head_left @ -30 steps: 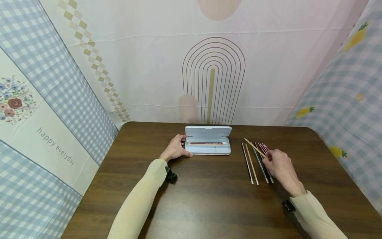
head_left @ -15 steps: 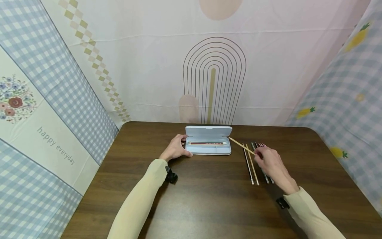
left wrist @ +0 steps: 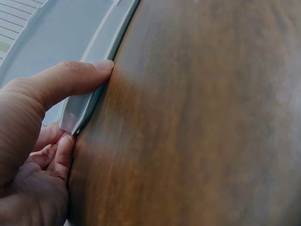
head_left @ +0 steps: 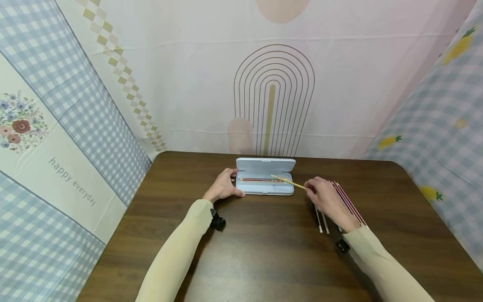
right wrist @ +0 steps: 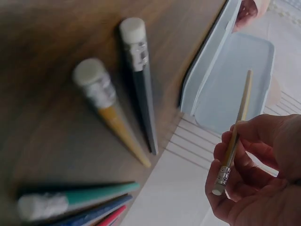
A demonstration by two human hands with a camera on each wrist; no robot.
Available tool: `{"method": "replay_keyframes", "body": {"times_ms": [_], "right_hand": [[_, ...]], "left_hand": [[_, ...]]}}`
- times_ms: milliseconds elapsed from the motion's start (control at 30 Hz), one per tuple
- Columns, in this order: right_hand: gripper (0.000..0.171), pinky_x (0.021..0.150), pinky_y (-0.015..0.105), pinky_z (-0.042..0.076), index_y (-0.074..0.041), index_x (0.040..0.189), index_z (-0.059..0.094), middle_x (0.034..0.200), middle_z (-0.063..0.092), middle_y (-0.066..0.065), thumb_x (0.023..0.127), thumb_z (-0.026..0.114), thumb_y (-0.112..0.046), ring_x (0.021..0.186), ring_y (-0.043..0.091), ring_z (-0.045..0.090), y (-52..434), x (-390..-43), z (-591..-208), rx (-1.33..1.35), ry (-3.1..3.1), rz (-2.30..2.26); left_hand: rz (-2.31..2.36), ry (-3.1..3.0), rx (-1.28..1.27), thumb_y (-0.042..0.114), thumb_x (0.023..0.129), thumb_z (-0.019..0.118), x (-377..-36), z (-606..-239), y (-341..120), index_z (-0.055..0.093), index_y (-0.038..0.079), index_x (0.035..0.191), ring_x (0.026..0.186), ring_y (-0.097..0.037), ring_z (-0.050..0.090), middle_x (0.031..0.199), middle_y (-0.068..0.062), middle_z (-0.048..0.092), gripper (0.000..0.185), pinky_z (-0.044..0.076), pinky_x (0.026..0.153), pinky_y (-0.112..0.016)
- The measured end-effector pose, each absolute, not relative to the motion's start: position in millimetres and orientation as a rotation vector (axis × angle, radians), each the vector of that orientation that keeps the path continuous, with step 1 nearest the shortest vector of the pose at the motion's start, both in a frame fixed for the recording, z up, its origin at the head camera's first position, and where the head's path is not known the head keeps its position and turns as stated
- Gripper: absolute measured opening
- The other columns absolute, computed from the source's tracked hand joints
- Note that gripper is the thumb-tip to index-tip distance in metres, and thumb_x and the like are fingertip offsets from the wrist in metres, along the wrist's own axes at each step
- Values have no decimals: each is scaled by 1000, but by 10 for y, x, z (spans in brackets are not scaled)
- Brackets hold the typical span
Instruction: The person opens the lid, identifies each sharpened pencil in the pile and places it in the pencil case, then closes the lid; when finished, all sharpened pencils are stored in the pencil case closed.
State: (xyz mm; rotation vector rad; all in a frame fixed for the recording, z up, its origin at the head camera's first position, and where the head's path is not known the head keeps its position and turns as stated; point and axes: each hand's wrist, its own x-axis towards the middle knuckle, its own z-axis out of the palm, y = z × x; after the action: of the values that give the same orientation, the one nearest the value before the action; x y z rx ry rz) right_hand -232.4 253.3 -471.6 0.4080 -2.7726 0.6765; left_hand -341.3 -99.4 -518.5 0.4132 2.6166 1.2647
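Observation:
A pale blue pencil case (head_left: pixel 264 192) stands at the back of the table with its lid (head_left: pixel 264 164) raised. Several pencils (head_left: pixel 260 180) lie in its rear compartment. My left hand (head_left: pixel 222 186) grips the case's left end, and in the left wrist view the thumb (left wrist: pixel 77 77) lies over the front rim with the fingers curled at the corner. Between thumb and fingers, my right hand (head_left: pixel 327 200) pinches a yellow pencil (head_left: pixel 290 182) near its eraser end. Its tip reaches over the case in the head view. The right wrist view shows the white eraser (right wrist: pixel 218 189) beside the palm.
Under and around the right forearm lie more pencils: a black one (right wrist: pixel 146 103), an orange-yellow one (right wrist: pixel 120 129), a green one (right wrist: pixel 89 197), a blue one (right wrist: pixel 96 212) and red ones (head_left: pixel 349 201). The wooden table (head_left: pixel 271 251) ends at a hanging cloth (head_left: pixel 188 96) behind the case.
My right hand has carried the yellow pencil leftward from the loose pencils until its tip overlaps the case. The red pencils are now more exposed. My left hand keeps its grip on the case.

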Motion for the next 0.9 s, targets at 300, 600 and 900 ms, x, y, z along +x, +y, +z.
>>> {"method": "replay_keyframes", "body": {"times_ms": [300, 600, 900], "right_hand": [[11, 85, 54, 57, 4, 105, 79, 102, 75, 18, 102, 70, -2, 96, 36, 66, 2344, -2558, -4781, 498, -2754, 636], [11, 91, 56, 58, 4, 104, 79, 103, 76, 19, 101, 69, 1, 100, 38, 69, 2180, -2789, -4854, 601, -2741, 611], [11, 94, 57, 61, 5, 104, 80, 104, 77, 21, 100, 73, -2, 103, 40, 71, 2061, -2968, -4895, 663, -2728, 576]], "left_hand": [[1268, 2617, 419, 16, 74, 99, -3415, -5163, -978, 52, -1, 156, 136, -33, 61, 151, -18, 57, 96, 52, 119, -45], [1286, 2608, 420, 15, 74, 99, -3419, -5168, -985, 52, -3, 155, 134, -33, 62, 150, -18, 57, 95, 52, 119, -45], [1281, 2621, 418, 16, 73, 99, -3415, -5179, -983, 53, -3, 155, 134, -33, 62, 149, -18, 58, 96, 53, 119, -44]]}}
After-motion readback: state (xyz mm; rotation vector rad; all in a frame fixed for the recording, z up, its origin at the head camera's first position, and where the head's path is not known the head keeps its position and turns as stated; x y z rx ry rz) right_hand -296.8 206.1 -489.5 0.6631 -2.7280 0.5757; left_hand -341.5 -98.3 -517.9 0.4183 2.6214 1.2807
